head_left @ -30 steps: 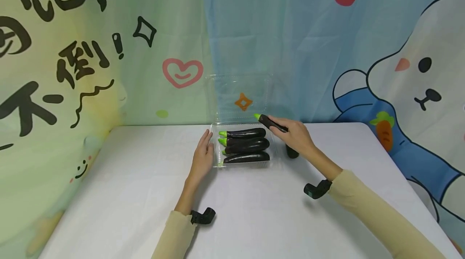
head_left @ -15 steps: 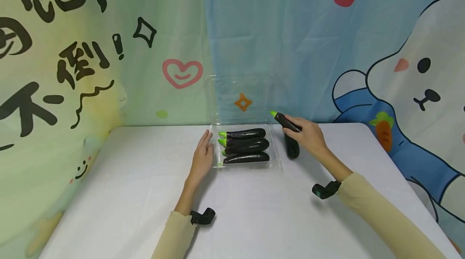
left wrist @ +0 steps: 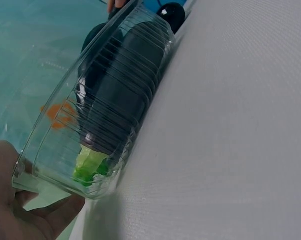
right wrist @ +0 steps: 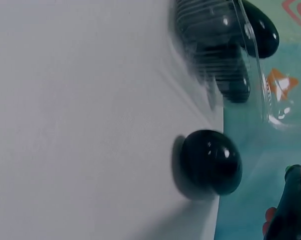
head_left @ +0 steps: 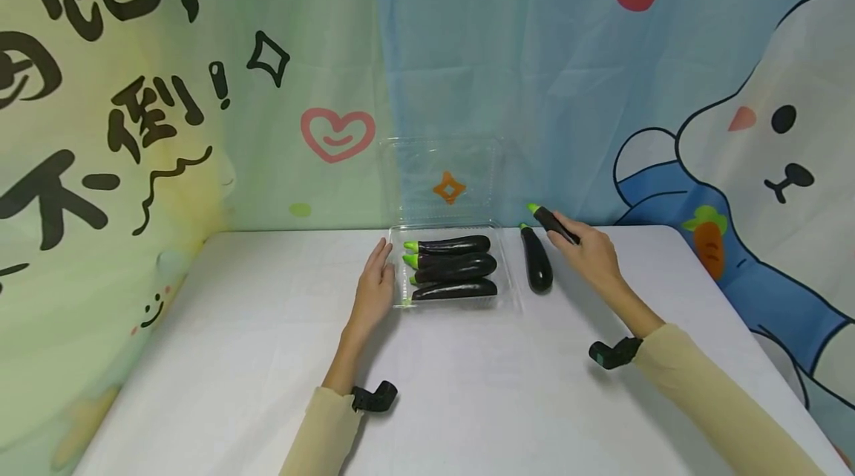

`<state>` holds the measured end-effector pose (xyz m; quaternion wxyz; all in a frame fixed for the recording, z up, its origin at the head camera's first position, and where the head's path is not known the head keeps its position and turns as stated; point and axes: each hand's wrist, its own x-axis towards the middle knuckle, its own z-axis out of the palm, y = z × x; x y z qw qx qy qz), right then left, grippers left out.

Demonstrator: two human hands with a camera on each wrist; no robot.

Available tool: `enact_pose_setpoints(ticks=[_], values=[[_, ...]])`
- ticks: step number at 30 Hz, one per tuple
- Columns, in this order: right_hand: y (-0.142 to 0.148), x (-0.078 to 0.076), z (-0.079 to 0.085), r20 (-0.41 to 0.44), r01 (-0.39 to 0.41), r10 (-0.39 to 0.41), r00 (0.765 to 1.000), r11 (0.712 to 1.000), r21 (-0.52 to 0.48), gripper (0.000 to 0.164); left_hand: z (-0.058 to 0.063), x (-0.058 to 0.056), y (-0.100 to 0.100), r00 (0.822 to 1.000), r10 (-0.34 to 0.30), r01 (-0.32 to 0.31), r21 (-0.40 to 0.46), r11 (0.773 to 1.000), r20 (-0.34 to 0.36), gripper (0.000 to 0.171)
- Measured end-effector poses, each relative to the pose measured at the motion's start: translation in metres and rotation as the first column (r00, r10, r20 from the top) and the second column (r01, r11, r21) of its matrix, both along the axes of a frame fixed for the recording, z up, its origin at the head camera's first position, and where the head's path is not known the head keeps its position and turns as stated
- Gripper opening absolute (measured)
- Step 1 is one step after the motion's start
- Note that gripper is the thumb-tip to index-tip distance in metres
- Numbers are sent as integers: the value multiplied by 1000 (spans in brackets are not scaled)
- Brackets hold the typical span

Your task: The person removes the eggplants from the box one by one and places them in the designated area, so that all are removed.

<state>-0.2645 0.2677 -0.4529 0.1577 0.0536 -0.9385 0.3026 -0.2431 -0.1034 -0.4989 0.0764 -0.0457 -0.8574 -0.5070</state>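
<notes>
My right hand [head_left: 589, 252] grips a dark purple eggplant [head_left: 556, 223] with a green stem end, held above the back right of the table. In the right wrist view part of this eggplant [right wrist: 291, 212] shows at the lower right. My left hand [head_left: 372, 288] rests against the left side of a clear plastic box [head_left: 505, 261], fingers straight and touching its wall. Several eggplants [head_left: 457, 266] lie side by side in the box, green ends to the left. Another eggplant [head_left: 536, 261] lies on the table, just right of the box.
The clear lid [head_left: 417, 179] stands raised behind the box, against the printed curtain [head_left: 554, 90]. A white cloth [head_left: 481, 387] covers the table, whose back edge runs right along the curtain.
My right hand has moved to the right with its eggplant, away from the box, uncovering the eggplant on the table. The left hand and box have stayed in place.
</notes>
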Motion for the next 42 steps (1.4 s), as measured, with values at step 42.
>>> enact_pose_setpoints(ticks=[42], values=[[16, -11, -30, 146, 166, -151, 978, 981, -95, 60, 2, 1, 1, 1000, 14, -14, 9, 1000, 16, 46]])
